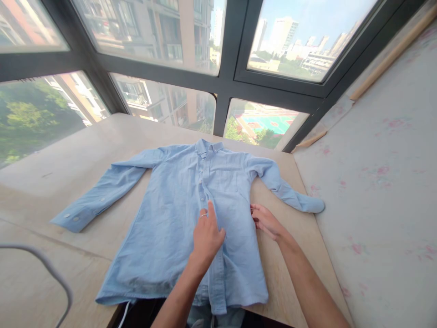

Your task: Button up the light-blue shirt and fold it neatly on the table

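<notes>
A shirt (170, 205) lies front up on the desk (30, 200), collar (215, 146) at twelve o'clock.
It looks spread so the placket (216, 273) faces the person, sleeves (112, 187) angled out to nine and three o'clock. The left hand (207, 234) rests at the centre, index extended on the placket and thumb apart: its fingers grasp nothing, perhaps steadying the strip. The right hand (268, 222) is at the three o'clock edge, fingers curled; whether they pinch cloth cannot be told. The pale-blue fabric is lightly creased, with small buttons (202, 198), a chest pocket (231, 181) and a hem (119, 298) at six o'clock.
</notes>
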Available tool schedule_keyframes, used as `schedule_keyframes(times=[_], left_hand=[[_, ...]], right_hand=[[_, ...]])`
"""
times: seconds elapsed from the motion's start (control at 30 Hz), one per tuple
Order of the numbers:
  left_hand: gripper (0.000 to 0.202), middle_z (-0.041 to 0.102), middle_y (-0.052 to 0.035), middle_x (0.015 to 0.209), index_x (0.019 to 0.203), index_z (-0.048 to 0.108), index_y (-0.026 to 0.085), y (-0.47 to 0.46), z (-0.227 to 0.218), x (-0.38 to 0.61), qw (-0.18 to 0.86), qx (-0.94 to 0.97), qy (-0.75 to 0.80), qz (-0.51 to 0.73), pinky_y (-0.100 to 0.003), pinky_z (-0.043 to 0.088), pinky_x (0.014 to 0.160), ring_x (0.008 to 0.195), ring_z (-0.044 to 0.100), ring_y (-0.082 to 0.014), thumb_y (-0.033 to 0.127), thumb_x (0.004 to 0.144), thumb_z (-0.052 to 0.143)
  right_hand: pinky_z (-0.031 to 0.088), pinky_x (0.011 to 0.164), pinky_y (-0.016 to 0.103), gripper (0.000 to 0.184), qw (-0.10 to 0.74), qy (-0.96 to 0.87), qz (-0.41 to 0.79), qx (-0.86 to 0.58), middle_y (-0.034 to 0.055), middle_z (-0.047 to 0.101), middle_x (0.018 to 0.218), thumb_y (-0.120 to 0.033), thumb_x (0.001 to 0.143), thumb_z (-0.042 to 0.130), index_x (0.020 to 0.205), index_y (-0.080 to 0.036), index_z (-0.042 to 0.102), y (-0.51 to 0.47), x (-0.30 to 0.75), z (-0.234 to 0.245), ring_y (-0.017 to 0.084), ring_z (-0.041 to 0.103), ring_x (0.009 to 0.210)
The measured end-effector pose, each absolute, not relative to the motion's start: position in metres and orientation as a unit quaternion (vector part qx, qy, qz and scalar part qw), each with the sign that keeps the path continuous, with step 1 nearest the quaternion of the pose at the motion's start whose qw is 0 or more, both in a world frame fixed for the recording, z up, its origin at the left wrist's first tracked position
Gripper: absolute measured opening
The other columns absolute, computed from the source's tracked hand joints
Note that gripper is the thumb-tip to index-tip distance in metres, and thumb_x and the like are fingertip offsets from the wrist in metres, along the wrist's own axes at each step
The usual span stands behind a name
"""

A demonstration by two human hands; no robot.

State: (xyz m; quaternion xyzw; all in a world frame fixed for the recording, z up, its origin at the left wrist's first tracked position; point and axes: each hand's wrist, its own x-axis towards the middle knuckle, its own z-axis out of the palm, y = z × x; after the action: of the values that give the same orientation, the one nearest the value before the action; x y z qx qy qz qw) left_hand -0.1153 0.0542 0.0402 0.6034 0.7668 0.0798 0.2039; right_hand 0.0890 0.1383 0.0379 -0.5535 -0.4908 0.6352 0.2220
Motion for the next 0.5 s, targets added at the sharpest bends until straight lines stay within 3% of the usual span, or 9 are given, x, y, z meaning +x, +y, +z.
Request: schedule_keyframes(times=[0.13, 0.3, 0.5], left_hand=[[0.084, 0.051, -0.0191, 0.139, 0.156, 0.010, 0.019, 0.029, 0.029, -0.127, 0.260, 0.579, 0.764, 0.115, -0.037, 0.051, 0.089, 0.118, 0.059, -0.0271, 0.017, 0.079, 0.045], [0.060, 0.062, -0.0156, 0.129, 0.145, 0.039, 0.013, 0.002, 0.020, -0.151, 0.281, 0.511, 0.777, 0.236, -0.037, 0.047, 0.098, 0.118, 0.060, -0.0255, 0.017, 0.085, 0.041], [0.047, 0.070, -0.0146, 0.105, 0.134, 0.052, 0.009, -0.017, 0.031, -0.164, 0.253, 0.492, 0.795, 0.247, -0.039, 0.047, 0.088, 0.095, 0.065, -0.0264, 0.024, 0.090, 0.041]], right_hand=[[0.048, 0.049, 0.022, 0.024, 0.212, -0.415, 0.706, -0.534, -0.0013, 0.068, 0.072, -0.034, 0.075, 0.065, 0.096, -0.023, 0.061, 0.110, 0.100, 0.037, 0.013, 0.060, 0.057], [0.030, 0.031, 0.016, 0.046, 0.163, -0.437, 0.732, -0.497, -0.0079, 0.053, 0.048, -0.055, 0.070, 0.073, 0.096, -0.018, 0.062, 0.081, 0.109, 0.031, 0.007, 0.043, 0.035], [0.016, 0.030, 0.015, 0.048, 0.140, -0.440, 0.742, -0.485, -0.0117, 0.042, 0.034, -0.059, 0.066, 0.078, 0.081, -0.018, 0.056, 0.050, 0.098, 0.034, 0.003, 0.028, 0.028]])
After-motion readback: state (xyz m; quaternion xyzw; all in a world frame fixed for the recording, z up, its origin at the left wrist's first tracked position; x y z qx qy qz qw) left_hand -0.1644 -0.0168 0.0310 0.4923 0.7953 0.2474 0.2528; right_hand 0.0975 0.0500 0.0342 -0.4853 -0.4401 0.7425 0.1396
